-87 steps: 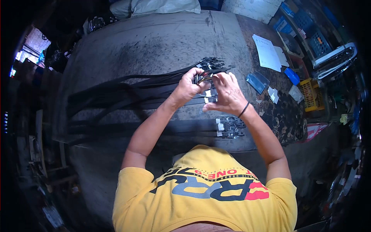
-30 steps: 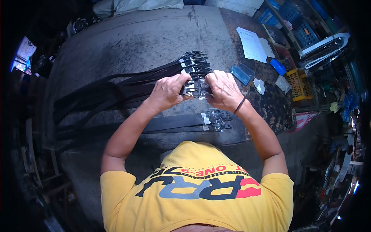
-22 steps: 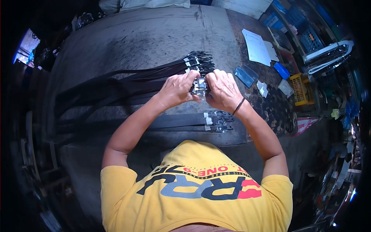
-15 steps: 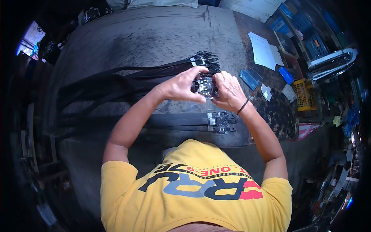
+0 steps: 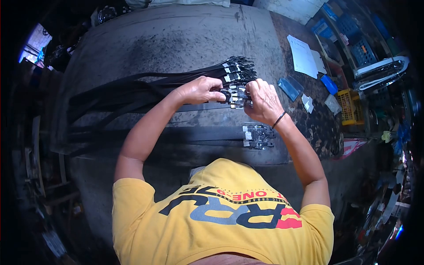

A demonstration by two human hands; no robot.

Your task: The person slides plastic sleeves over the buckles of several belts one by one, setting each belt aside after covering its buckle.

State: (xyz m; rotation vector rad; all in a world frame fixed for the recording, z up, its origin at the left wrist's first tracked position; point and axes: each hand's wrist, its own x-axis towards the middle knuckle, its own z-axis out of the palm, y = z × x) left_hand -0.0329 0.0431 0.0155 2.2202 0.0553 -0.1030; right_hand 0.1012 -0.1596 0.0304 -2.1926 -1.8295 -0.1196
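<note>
A bundle of black belts (image 5: 237, 96) with shiny buckles and white tags lies between my two hands. My left hand (image 5: 202, 90) is closed, thumb and fingers pinching the bundle on the strap side of the buckles. At the buckle ends, my right hand (image 5: 265, 101) has its fingers curled down over the metal; the fingertips are partly hidden. Just beyond my hands, more belts (image 5: 238, 70) lie with their buckles gathered together and their straps running left. Nearer my body rests another group of belts (image 5: 190, 134), its buckles (image 5: 257, 136) at the right end.
The worn grey table (image 5: 185, 39) carries papers (image 5: 302, 55), a blue flat case (image 5: 290, 88), a small blue object (image 5: 328, 85) and white scraps (image 5: 308, 103) on its right part. A yellow basket (image 5: 349, 108) and cluttered shelves (image 5: 353, 39) stand beyond the right edge.
My left hand's thumb and fingers, spread wide around the buckles before, have closed and shifted slightly left. The right hand stays at the buckle ends, and the buckles are more exposed now.
</note>
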